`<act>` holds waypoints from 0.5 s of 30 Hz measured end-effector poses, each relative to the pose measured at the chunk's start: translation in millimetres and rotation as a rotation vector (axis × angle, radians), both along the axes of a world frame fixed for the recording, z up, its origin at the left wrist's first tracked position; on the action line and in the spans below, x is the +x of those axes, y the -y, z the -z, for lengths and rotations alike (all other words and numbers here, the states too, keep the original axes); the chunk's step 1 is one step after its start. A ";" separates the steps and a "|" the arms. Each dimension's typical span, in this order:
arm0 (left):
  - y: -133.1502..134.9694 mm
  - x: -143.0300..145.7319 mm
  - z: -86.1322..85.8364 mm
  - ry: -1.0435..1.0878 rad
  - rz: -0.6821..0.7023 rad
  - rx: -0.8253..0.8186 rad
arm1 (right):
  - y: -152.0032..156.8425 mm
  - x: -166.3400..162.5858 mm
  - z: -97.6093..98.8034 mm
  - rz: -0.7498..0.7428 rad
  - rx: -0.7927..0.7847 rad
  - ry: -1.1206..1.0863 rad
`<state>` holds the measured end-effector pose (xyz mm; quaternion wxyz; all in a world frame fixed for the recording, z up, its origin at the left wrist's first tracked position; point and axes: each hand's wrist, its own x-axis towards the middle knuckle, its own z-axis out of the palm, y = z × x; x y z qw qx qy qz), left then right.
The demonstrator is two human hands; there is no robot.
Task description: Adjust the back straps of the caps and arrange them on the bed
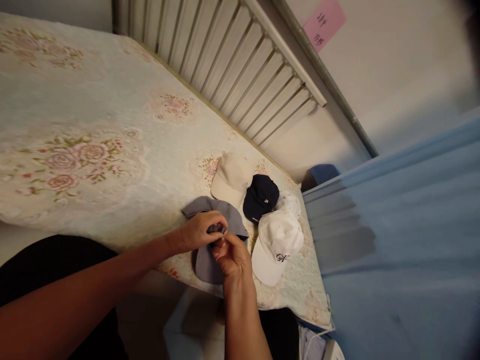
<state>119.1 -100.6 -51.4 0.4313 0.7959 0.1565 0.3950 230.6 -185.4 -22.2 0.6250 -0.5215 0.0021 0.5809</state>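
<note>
A grey baseball cap (207, 266) lies at the near edge of the flowered bed cover, below both hands. My left hand (200, 231) comes in from the left, its fingers curled closed around a dark part of the cap, possibly its strap. My right hand (233, 254) meets it from below, thumb and fingers pinched together at the same spot. The fingertips of both hands nearly touch and hide most of what they grip. Just beyond sit a beige cap (234, 175), a black cap (261, 196) and a white cap (279, 240) with dark letters.
Another white cap (288, 204) is partly behind the lettered one. A slatted rail (221, 60) runs along the bed's far side. A blue curtain (393, 240) hangs at the right, with a blue item (324, 173) by its top corner. Pink paper (324, 24) is stuck above.
</note>
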 end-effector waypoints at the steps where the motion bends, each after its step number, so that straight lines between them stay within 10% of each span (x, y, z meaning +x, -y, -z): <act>1: 0.2 0.2 0.6 0.002 -0.010 0.021 | 2.4 -0.4 1.6 0.015 -0.003 0.052; 7: 1.4 -0.4 2.8 -0.029 -0.067 0.099 | 14.2 -3.5 2.1 0.154 0.044 0.729; 15: 3.2 0.4 6.6 -0.046 -0.066 0.173 | 12.8 -7.9 -8.6 -0.043 -0.044 1.203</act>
